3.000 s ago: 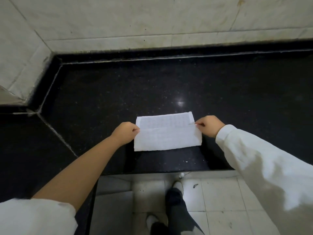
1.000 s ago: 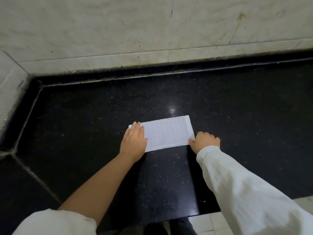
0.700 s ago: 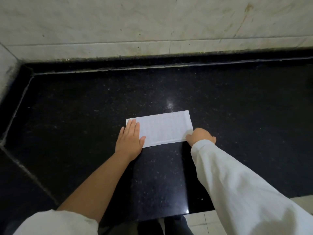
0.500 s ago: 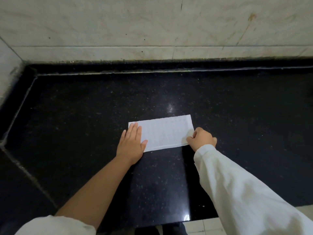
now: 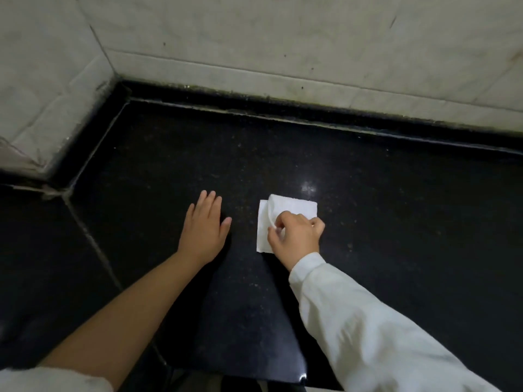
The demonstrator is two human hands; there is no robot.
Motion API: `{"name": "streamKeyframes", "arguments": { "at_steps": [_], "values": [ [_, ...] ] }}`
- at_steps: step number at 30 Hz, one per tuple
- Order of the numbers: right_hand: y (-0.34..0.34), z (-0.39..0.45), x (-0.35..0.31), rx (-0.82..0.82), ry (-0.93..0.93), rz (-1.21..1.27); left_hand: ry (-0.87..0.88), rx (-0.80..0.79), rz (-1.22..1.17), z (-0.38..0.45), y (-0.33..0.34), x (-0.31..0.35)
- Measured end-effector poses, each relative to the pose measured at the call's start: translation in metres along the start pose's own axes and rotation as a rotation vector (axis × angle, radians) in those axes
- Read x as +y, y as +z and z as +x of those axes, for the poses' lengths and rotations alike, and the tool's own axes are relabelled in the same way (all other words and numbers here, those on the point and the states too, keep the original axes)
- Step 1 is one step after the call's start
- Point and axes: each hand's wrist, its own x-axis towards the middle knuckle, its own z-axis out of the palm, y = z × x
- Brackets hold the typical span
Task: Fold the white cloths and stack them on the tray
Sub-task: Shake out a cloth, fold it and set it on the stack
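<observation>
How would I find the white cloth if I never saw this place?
Look at the shiny black counter under the pale tiled wall. Near its middle, two hands reach in; the right hand, the one with the white sleeve, pinches the white cloth. It is a small folded square, the only white thing lying on the dark stone, while the left hand lies flat beside it, not touching.

One white cloth (image 5: 285, 210) lies on one black tabletop (image 5: 396, 222). Two hands: one left hand (image 5: 202, 230), one right hand (image 5: 295, 236). The cloth seems folded into perhaps two layers.
</observation>
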Motion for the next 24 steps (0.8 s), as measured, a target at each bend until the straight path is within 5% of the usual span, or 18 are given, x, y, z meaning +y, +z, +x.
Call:
{"name": "streamKeyframes", "arguments": {
  "at_steps": [6, 12, 16, 24],
  "values": [
    [0.028, -0.001, 0.002, -0.108, -0.119, -0.247, 0.009, -0.028, -0.011, -0.008, -0.001, -0.019],
    [0.019, -0.004, 0.004, 0.205, -0.284, -0.239, 0.061, -0.032, -0.058, -0.005, 0.005, -0.009],
    [0.027, -0.011, 0.009, 0.172, -0.468, -0.287, 0.082, -0.015, -0.087, 0.0, 0.004, -0.004],
    [0.009, -0.004, 0.02, -0.278, -0.437, -0.316, 0.115, -0.009, -0.11, -0.005, 0.007, 0.001]
  ]
}}
